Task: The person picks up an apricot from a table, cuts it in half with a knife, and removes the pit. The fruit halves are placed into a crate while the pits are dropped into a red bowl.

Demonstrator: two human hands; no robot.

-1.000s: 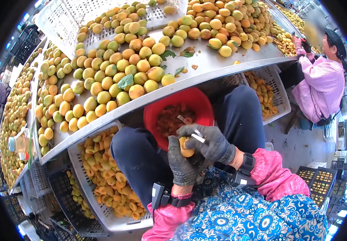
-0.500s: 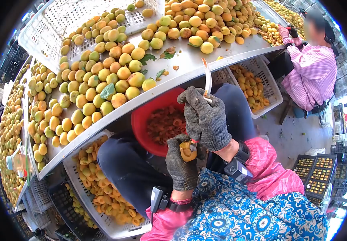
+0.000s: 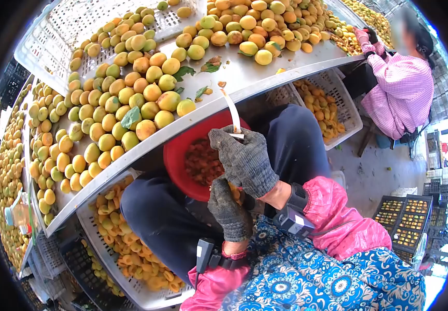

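My left hand (image 3: 229, 210), in a grey knitted glove, is closed around an orange-yellow fruit (image 3: 236, 194), mostly hidden by the fingers. Just above it, my gloved right hand (image 3: 247, 158) is wrapped round a slim curved tool (image 3: 231, 107) whose pale shaft sticks up past the fingers, with a brown-orange tip. The tool's lower end is hidden behind the hands. Behind both hands, between the knees, a red basin (image 3: 177, 173) holds dark orange fruit pieces (image 3: 202, 163).
A metal table (image 3: 250, 94) bears heaped whole fruit (image 3: 151, 93) and a white crate (image 3: 42, 52). Crates of opened fruit stand below, at left (image 3: 151, 296) and right (image 3: 357, 124). A person in a pink checked shirt (image 3: 402, 88) sits at the right. Black trays (image 3: 404, 220) lie lower right.
Both hands have come closer together, and the right one has moved left in view. The fruit in my left hand is more covered. The whole view has shifted slightly.
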